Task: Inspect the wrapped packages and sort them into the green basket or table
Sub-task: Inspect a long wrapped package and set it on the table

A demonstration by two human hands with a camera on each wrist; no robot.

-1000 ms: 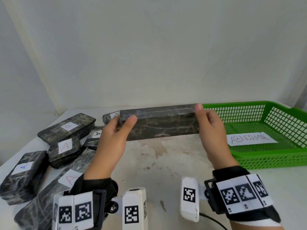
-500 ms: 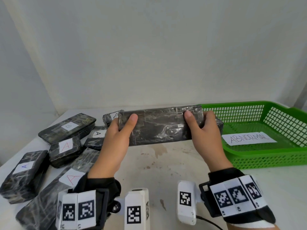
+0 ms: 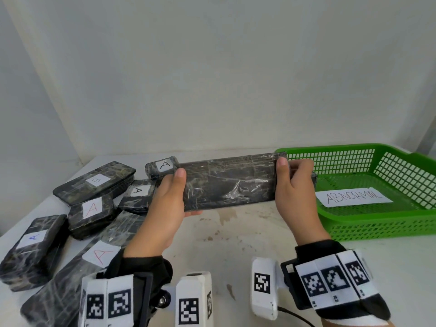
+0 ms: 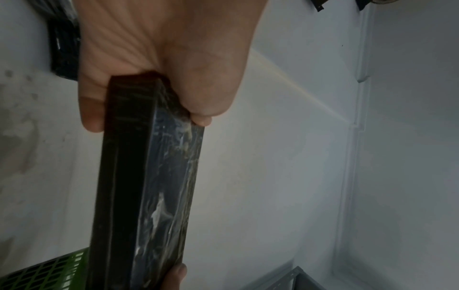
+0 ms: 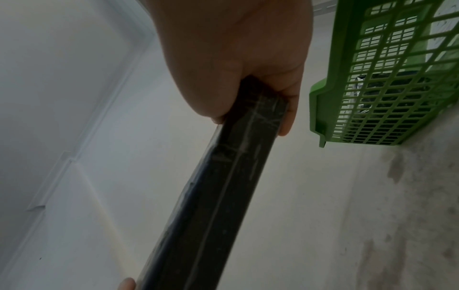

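A long dark package wrapped in shiny film point(image 3: 227, 182) point(image 4: 146, 186) point(image 5: 218, 196) hangs level above the table, its broad face toward me with no label showing. My left hand point(image 3: 168, 197) point(image 4: 159, 64) grips its left end, thumb on the front face, fingers behind. My right hand point(image 3: 291, 185) point(image 5: 238, 58) grips the right end the same way. The green basket point(image 3: 382, 223) point(image 5: 335, 82) stands just right of the right hand, with an "ABNORMAL" paper point(image 3: 354, 197) on its floor. A dark package inside the basket point(image 5: 382, 94) shows through the mesh.
Several wrapped packages with white labels lie at the left: one marked B point(image 3: 96, 180), others marked A point(image 3: 90, 208) point(image 3: 33, 239) point(image 3: 100, 256) point(image 3: 162, 166). The stained white tabletop point(image 3: 236, 234) lies below the hands. White walls close the back and the left.
The package has been turned in both hands, from its narrow edge facing me to its broad face. Both thumbs shifted on the front; the right thumb now sits at the top right corner.
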